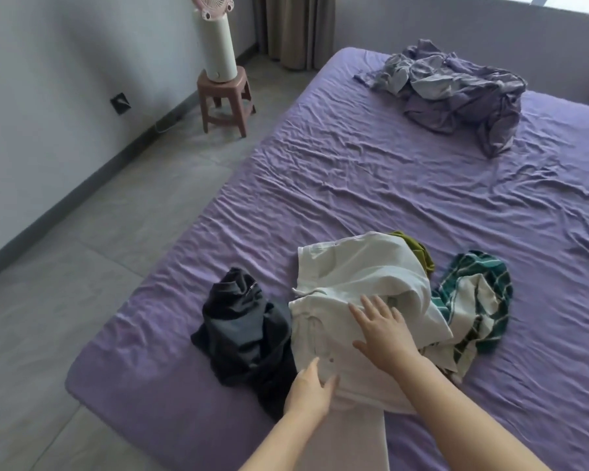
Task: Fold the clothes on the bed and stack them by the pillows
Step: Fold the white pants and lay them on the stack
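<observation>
White shorts (pixel 361 300) near the bed's (pixel 354 171) near edge look soft, light and floppy, probably best pinched at the waistband corners; right hand (pixel 383 334) lies flat, fingers spread on them, left hand (pixel 308 390) open, touching their lower edge.

Grey tiled floor (pixel 92 266); pale walls (pixel 48 79) with dark skirting. Pink stool (pixel 225 100) bears a white fan unit (pixel 218 45). Beige curtain (pixel 293 28). Daylight enters at a window (pixel 558 1).

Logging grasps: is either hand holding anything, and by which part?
Nothing is gripped. Both the left hand and the right hand rest flat, fingers straight, on the white garment.
</observation>
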`<control>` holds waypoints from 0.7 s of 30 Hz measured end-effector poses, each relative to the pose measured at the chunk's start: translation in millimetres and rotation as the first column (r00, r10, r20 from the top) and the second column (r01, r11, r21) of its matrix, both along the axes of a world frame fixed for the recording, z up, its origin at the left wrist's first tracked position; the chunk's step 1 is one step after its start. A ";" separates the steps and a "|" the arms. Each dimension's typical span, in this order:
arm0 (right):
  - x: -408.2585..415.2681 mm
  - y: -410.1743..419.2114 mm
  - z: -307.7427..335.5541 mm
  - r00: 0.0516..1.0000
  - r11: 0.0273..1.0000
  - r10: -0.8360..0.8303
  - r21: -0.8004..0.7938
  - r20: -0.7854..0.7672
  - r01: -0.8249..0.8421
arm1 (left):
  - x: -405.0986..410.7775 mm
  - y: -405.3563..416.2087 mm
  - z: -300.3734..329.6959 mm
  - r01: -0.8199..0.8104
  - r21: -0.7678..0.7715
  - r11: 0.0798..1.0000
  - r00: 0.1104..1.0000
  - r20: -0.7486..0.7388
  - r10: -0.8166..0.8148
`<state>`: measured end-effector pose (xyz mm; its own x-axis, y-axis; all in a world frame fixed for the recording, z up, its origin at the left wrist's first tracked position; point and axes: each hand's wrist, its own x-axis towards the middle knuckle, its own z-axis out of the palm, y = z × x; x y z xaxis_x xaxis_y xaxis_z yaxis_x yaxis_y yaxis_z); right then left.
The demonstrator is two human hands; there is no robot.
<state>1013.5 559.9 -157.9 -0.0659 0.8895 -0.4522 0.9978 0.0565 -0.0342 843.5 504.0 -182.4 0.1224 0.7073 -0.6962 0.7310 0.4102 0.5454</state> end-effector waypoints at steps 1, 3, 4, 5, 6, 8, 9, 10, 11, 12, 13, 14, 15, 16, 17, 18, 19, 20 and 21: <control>-2.3 2.4 -3.9 1.000 1.000 0.001 -0.011 0.021 -0.001 | -0.3 1.2 -1.5 -0.001 -0.001 1.000 1.000 0.006 0.001; -5.4 0.5 -10.2 0.997 1.000 -0.017 0.015 0.071 0.016 | -2.0 3.1 -3.0 0.001 0.005 1.000 1.000 0.008 -0.002; -6.1 -3.0 -12.5 0.996 0.998 -0.031 0.055 0.088 0.026 | -3.1 3.1 -3.4 0.005 0.009 1.000 1.000 0.008 -0.005; -6.0 -6.8 -13.4 0.995 0.995 -0.037 0.095 0.088 0.029 | -4.0 2.8 -3.7 0.006 0.008 1.000 1.000 0.008 -0.006; -6.4 -10.0 -12.2 0.997 0.992 -0.031 0.127 0.076 0.021 | -4.9 1.9 -2.9 0.005 0.004 1.000 1.000 0.010 -0.005; -6.4 -15.0 -4.2 1.000 0.983 -0.020 0.181 -0.007 0.020 | -6.0 -1.3 0.0 0.003 0.006 1.000 1.000 0.009 -0.004; -5.6 -17.2 1.8 0.995 0.976 -0.034 0.212 -0.099 0.054 | -6.6 -2.6 1.0 -0.002 0.008 1.000 1.000 0.005 0.002; -3.6 -19.5 8.4 0.974 0.965 -0.061 0.236 -0.219 0.113 | -6.8 -3.2 2.6 -0.009 0.011 1.000 1.000 0.003 0.009; -0.3 -23.4 17.4 0.930 0.947 -0.095 0.257 -0.356 0.194 | -6.9 -4.1 5.5 -0.022 0.014 1.000 1.000 0.002 0.022; 4.1 -28.0 27.8 0.872 0.926 -0.121 0.264 -0.474 0.271 | -6.5 -4.7 9.3 -0.045 0.018 0.999 0.999 0.005 0.045; 9.4 -33.2 38.6 0.823 0.908 -0.135 0.263 -0.552 0.325 | -6.1 -5.9 13.0 -0.081 0.016 0.997 0.997 0.010 0.081; 15.7 -39.1 48.6 0.783 0.893 -0.139 0.266 -0.606 0.364 | -4.8 -7.5 17.8 -0.132 0.015 0.991 0.991 0.019 0.132; 22.8 -45.2 57.8 0.745 0.873 -0.142 0.273 -0.651 0.405 | -3.3 -9.4 22.2 -0.203 0.016 0.979 0.979 0.035 0.202; 30.7 -51.3 66.8 0.703 0.845 -0.150 0.279 -0.695 0.456 | -1.4 -11.6 26.7 -0.297 0.021 0.955 0.954 0.060 0.295; 39.4 -57.8 75.1 0.655 0.813 -0.166 0.274 -0.737 0.514 | 0.7 -13.3 31.8 -0.406 0.004 0.914 0.910 0.095 0.404; 48.1 -65.1 83.4 0.606 0.782 -0.191 0.254 -0.772 0.569 | 3.7 -14.7 38.3 -0.517 -0.051 0.854 0.843 0.142 0.519; 57.0 -73.0 90.5 0.565 0.760 -0.218 0.225 -0.796 0.610 | 7.1 -16.3 45.7 -0.613 -0.148 0.776 0.746 0.216 0.630; 65.2 -81.6 96.5 0.538 0.746 -0.233 0.205 -0.810 0.633 | 11.3 -17.3 53.4 -0.670 -0.261 0.695 0.619 0.321 0.717; 72.6 -91.0 101.5 0.531 0.739 -0.230 0.209 -0.815 0.641 | 16.0 -17.3 60.5 -0.670 -0.373 0.642 0.484 0.437 0.758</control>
